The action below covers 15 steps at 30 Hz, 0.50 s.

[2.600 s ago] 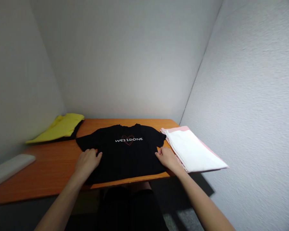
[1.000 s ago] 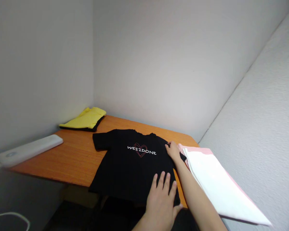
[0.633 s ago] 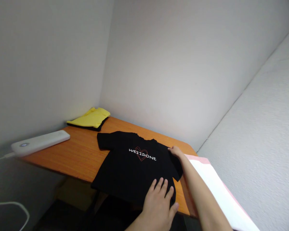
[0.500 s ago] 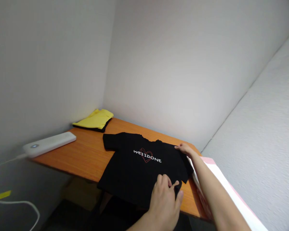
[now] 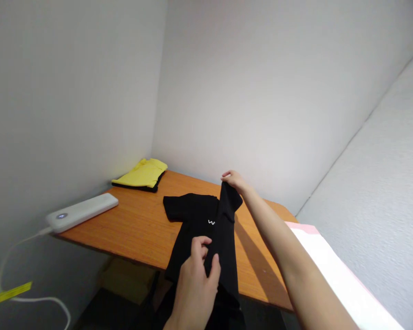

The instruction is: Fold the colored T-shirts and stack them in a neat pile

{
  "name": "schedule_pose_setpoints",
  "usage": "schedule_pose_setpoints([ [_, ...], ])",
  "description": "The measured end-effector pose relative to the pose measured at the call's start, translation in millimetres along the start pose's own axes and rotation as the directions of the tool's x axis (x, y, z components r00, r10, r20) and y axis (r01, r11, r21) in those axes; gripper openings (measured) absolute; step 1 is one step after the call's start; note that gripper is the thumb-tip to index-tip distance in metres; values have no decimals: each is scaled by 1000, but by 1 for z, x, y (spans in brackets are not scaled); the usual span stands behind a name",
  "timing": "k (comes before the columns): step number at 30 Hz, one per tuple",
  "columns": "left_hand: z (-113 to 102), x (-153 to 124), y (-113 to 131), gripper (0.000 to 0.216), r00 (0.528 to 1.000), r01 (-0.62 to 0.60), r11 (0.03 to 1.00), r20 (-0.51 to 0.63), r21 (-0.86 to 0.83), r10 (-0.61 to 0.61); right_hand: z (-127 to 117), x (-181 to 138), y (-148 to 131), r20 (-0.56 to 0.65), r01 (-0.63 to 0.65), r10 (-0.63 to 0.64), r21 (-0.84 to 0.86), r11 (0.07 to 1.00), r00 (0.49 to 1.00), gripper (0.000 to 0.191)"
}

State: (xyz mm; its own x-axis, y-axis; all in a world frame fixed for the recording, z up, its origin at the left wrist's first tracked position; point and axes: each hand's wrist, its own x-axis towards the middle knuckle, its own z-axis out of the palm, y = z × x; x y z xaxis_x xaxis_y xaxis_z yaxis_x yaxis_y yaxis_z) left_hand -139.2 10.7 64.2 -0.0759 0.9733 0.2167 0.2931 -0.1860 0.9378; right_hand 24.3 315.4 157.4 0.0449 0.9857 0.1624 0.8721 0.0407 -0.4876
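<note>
A black short-sleeved T-shirt (image 5: 198, 215) lies on the wooden table, its right part lifted and turned over toward the left. Only a white "W" of its print shows. My right hand (image 5: 233, 180) pinches the shirt at its right shoulder, raising the cloth above the table. Close to me, my left hand (image 5: 198, 275) is curled at the shirt's lower part, thumb and fingers around the folded cloth. The exact grip there is partly lost against the black fabric.
The orange-brown table (image 5: 141, 229) meets the walls. Folded yellow and black cloth (image 5: 142, 174) lies in the far left corner. A white oblong device (image 5: 84, 211) with a cable sits at the left edge. A white and pink item (image 5: 330, 256) is at the right.
Both hands have moved left with the T-shirt's right side, and my right hand has risen. The flap now covers most of the print. The camera view has shifted slightly.
</note>
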Motion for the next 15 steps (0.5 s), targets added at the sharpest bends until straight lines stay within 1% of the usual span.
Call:
schedule_pose_setpoints([
  [2,-21,0,-14,25,997,72,988,-47,138,-66,37,4,-30,38,47,-46,-14,999,998,25],
  [4,-38,-1,-30,25,990,139,944,-71,299,-124,75,1,-51,80,82,-80,-28,996,994,18],
  [6,-50,-2,-42,24,985,174,892,-63,418,-162,107,-4,-63,114,112,-108,-36,993,988,13],
  [8,-56,-3,-49,24,981,179,858,-24,482,-191,126,-8,-67,130,138,-132,-42,990,983,13],
  [9,-58,-4,-50,25,979,178,843,-8,508,-203,131,-9,-67,132,150,-143,-45,988,981,13],
  [11,-59,-5,-51,27,976,186,798,-13,573,-218,130,-7,-64,135,172,-164,-51,984,977,12],
  [13,-58,-7,-51,29,978,190,751,-55,632,-201,120,-4,-58,158,188,-177,-59,980,971,11],
  [15,-57,-9,-53,31,985,169,736,-98,656,-139,106,-2,-50,207,192,-174,-69,979,963,17],
])
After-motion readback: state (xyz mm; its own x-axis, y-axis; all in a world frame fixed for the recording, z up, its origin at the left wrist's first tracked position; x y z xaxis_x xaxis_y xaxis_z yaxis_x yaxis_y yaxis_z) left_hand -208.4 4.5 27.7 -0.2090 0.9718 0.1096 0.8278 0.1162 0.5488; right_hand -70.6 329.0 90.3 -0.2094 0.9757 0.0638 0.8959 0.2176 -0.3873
